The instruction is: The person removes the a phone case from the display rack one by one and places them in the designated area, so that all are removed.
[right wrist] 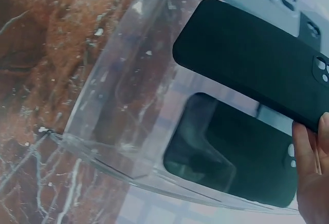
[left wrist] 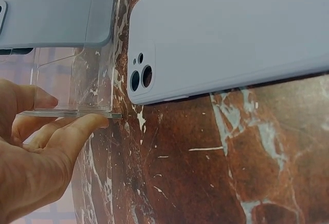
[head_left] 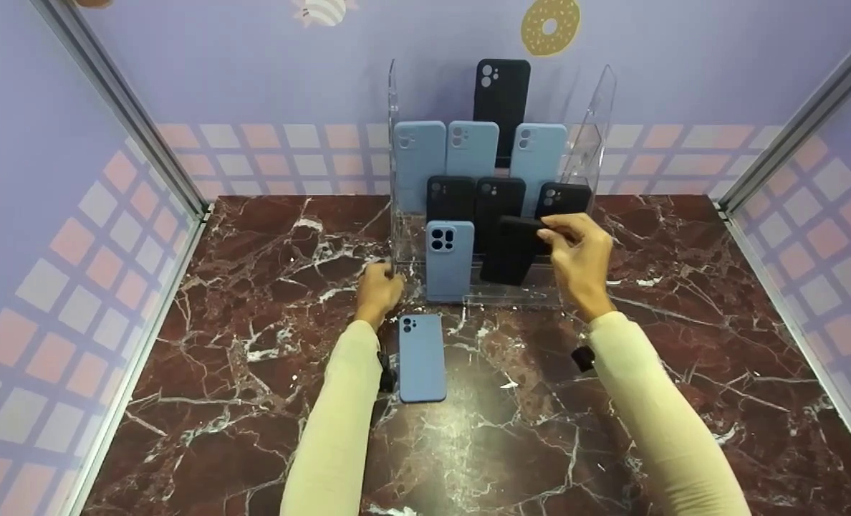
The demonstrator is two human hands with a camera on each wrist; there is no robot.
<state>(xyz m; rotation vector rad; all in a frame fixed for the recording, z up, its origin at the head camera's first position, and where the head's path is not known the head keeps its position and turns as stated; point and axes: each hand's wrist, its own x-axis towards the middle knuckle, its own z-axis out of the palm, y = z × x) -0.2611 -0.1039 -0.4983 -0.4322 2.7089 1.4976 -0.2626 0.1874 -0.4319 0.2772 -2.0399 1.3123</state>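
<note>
My right hand (head_left: 584, 261) pinches a black phone case (head_left: 509, 252) by its upper corner. The case hangs tilted before the lower front of a clear acrylic display stand (head_left: 597, 118). In the right wrist view, another black case (right wrist: 241, 157) stands behind the stand's clear wall, beside the held case (right wrist: 241, 54). My left hand (head_left: 380, 292) grips the stand's left side edge; the left wrist view has thumb and fingers on either side of the clear panel (left wrist: 72, 114). A light blue phone case (head_left: 422, 365) lies flat on the table near my left wrist.
Stepped rows on the stand hold light blue cases (head_left: 420, 165) and black cases (head_left: 501, 100). A blue case with a large camera cutout (head_left: 450, 265) stands in the front row. Purple panels (head_left: 253, 72) enclose the marbled table (head_left: 253, 430) at the back and sides.
</note>
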